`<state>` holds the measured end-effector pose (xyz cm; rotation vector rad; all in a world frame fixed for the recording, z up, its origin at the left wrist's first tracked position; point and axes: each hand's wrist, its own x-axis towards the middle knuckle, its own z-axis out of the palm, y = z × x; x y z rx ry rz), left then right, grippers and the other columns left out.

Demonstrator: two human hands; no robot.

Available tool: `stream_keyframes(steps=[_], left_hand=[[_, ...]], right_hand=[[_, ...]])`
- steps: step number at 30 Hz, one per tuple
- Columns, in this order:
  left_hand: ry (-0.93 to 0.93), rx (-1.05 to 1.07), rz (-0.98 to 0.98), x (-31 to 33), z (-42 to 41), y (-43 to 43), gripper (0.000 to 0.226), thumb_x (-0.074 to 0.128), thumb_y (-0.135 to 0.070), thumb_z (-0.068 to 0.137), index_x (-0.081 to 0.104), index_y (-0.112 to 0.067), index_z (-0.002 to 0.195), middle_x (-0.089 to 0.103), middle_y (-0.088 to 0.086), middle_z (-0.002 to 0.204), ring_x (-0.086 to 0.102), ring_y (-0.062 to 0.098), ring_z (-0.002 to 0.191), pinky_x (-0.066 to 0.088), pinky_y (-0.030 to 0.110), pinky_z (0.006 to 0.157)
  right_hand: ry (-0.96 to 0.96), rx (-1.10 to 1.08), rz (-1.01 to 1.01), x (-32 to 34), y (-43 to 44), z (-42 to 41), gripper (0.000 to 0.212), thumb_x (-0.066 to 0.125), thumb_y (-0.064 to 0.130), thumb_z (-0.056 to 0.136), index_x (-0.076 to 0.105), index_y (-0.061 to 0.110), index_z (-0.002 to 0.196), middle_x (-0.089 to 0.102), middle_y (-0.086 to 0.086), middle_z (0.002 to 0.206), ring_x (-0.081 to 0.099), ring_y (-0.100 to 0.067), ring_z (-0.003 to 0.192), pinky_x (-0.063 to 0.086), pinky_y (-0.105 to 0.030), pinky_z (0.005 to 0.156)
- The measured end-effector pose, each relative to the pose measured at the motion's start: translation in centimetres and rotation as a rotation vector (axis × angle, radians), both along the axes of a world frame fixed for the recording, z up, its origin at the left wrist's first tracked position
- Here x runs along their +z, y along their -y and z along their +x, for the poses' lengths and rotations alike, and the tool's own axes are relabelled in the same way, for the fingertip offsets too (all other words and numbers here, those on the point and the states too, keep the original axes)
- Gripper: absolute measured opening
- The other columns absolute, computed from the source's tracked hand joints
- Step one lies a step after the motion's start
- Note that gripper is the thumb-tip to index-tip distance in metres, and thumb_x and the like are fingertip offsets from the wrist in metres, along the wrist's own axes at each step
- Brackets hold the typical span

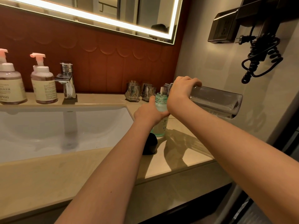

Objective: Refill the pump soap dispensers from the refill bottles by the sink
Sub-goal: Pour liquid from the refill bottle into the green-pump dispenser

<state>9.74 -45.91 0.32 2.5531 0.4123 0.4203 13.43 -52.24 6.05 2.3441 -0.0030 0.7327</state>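
Counter (186, 151) right of the sink (48, 126): clear refill bottle (215, 102) lies nearly level, base pointing right, mouth just over the open neck of the teal dispenser (161, 101) standing there. Right hand (180, 91) wraps the bottle's shoulder; left hand (149, 113) grips the dispenser.

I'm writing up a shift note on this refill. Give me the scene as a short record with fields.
left hand: grips the green dispenser, upright on the counter, pump off
right hand: holds the clear refill bottle tipped, neck over the dispenser's open mouth
flow: cannot tell
other dispensers: two pink-pump dispensers left of the tap
nearby: two glasses behind; a black object by the left forearm
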Motion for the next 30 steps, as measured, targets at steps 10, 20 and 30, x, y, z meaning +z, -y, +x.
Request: stream_keyframes(steps=[10, 20, 30], left_hand=[[0.002, 0.001, 0.016, 0.0, 0.0, -0.1, 0.081, 0.048, -0.057, 0.086, 0.009, -0.021, 0.148, 0.051, 0.013, 0.132, 0.050, 0.032, 0.118, 0.041, 0.035, 0.082], [-0.003, 0.004, 0.032, 0.0, 0.0, -0.1, 0.083, 0.048, -0.058, 0.086, 0.008, -0.021, 0.148, 0.052, 0.013, 0.131, 0.051, 0.032, 0.117, 0.041, 0.036, 0.080], [-0.002, 0.010, 0.029, -0.1, 0.1, 0.0, 0.084, 0.047, -0.061, 0.085, 0.008, -0.021, 0.148, 0.049, 0.012, 0.136, 0.049, 0.032, 0.120, 0.043, 0.038, 0.086]], right_hand=[[0.019, -0.020, 0.031, -0.2, -0.4, 0.7, 0.052, 0.069, 0.011, 0.083, 0.044, 0.002, 0.128, 0.047, -0.016, 0.122, 0.050, -0.033, 0.113, 0.045, -0.051, 0.088], [0.017, -0.024, 0.036, -0.2, -0.4, 1.0, 0.052, 0.068, 0.012, 0.083, 0.044, 0.002, 0.129, 0.048, -0.017, 0.122, 0.051, -0.033, 0.113, 0.045, -0.051, 0.088], [0.012, -0.015, 0.030, -0.2, -0.4, 1.0, 0.050, 0.064, 0.011, 0.085, 0.043, 0.001, 0.129, 0.048, -0.018, 0.123, 0.050, -0.034, 0.113, 0.045, -0.051, 0.088]])
